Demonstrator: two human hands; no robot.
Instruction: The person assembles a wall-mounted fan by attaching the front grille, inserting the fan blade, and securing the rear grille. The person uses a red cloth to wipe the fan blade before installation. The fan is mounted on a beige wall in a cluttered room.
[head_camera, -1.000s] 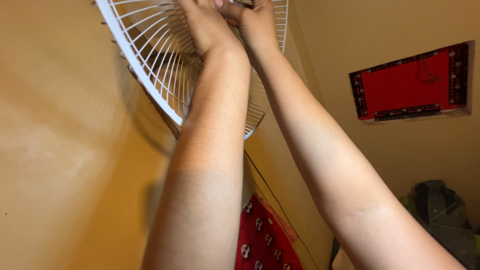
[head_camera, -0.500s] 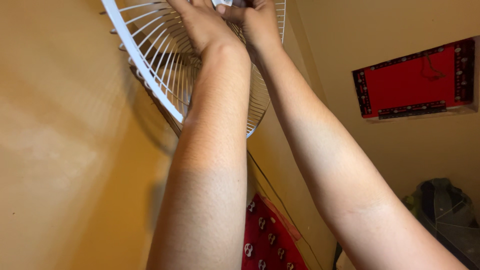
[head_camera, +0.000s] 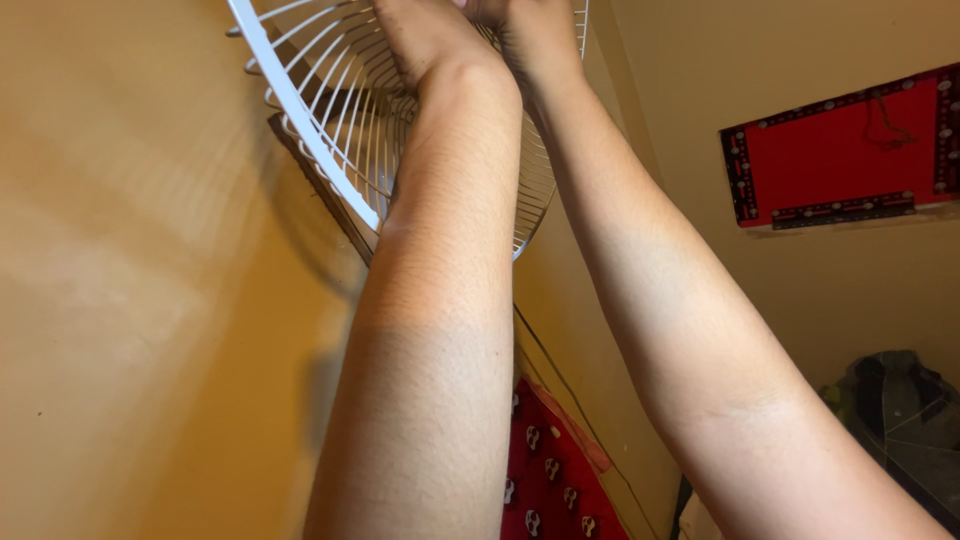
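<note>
White wire fan guard (head_camera: 330, 130) raised overhead against yellow wall (head_camera: 130, 300). Head view: left hand (head_camera: 425, 35) and right hand (head_camera: 535, 35) meet side by side at the guard's centre, touching its spokes. Fingers run off the top edge; cannot tell whether clenched or released. Well below the fingers: red skull-print cloth (head_camera: 545, 470). Off to their right: red panel (head_camera: 845, 150).

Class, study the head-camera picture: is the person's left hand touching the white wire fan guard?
Touching. In the head view the left hand lies against the wires of the white wire fan guard, near its middle, beside the right hand; no gap shows between hand and wires.
</note>
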